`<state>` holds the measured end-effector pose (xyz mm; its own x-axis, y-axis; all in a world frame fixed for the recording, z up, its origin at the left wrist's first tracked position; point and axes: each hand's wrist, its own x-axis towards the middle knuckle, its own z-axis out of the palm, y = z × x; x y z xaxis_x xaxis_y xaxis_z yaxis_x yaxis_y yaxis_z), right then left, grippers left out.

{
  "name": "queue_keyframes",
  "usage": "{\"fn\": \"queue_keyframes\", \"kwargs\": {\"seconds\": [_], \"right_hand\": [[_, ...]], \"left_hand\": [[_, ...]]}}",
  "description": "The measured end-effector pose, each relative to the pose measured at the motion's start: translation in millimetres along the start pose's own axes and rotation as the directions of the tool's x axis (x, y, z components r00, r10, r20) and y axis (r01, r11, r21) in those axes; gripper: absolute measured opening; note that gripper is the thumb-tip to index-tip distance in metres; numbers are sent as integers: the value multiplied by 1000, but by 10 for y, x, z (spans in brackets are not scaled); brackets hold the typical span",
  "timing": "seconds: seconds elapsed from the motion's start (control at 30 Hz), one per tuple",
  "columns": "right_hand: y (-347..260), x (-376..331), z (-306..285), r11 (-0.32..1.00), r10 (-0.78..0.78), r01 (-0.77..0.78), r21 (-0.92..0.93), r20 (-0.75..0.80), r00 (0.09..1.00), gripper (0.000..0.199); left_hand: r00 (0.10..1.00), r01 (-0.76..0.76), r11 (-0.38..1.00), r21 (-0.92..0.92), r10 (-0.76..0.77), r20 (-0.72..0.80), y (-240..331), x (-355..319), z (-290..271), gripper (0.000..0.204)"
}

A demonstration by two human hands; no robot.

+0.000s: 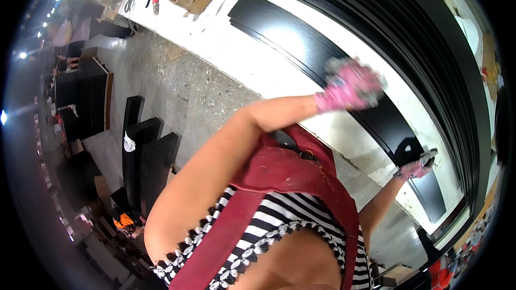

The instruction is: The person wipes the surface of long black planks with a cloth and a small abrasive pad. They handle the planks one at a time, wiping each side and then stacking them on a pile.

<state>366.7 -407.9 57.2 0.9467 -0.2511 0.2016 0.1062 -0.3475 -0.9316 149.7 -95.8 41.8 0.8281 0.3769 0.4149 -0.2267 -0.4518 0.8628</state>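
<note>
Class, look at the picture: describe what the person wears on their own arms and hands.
Both hands wear pink work gloves with grey, worn patches: the left hand and the right hand. The gloves end at the wrist with a snug cuff. Both forearms are bare, with no sleeves, watch or bands showing. The left glove is blurred, so its finer markings cannot be told.

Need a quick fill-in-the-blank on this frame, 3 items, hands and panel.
1. Both hands wear ____ gloves.
2. The left hand and right hand are on a long ____ panel.
3. The panel lies on a ____ table.
Missing words: pink; black; white
</note>
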Motion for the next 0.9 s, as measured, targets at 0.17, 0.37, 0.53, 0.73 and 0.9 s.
{"fn": "queue_keyframes", "kwargs": {"seconds": [0.17, 0.37, 0.53, 0.73, 0.9], "right_hand": [[443, 239, -145, 999, -4, 5, 39, -35, 999, 44], [99, 28, 13, 1000, -8, 7, -19, -44, 999, 49], [-1, -22, 25, 993, 32, -36, -115, -33, 999, 54], [237, 26, -93, 992, -50, 42, 122, 63, 997, 45], [226, -62, -96, 952, -54, 29, 303, 77, 996, 43]], "left_hand": [[995, -53, 843, 535, -3, 104, 229, -106, -445, 62], [859, 413, 672, 614, -64, -508, -769, -568, -2856, 43], [859, 438, 618, 652, -74, -507, -928, -590, -2840, 53], [974, 192, 765, 614, -70, -217, -181, -38, -672, 61], [984, -68, 848, 526, -31, 178, 562, 255, 1305, 71]]}}
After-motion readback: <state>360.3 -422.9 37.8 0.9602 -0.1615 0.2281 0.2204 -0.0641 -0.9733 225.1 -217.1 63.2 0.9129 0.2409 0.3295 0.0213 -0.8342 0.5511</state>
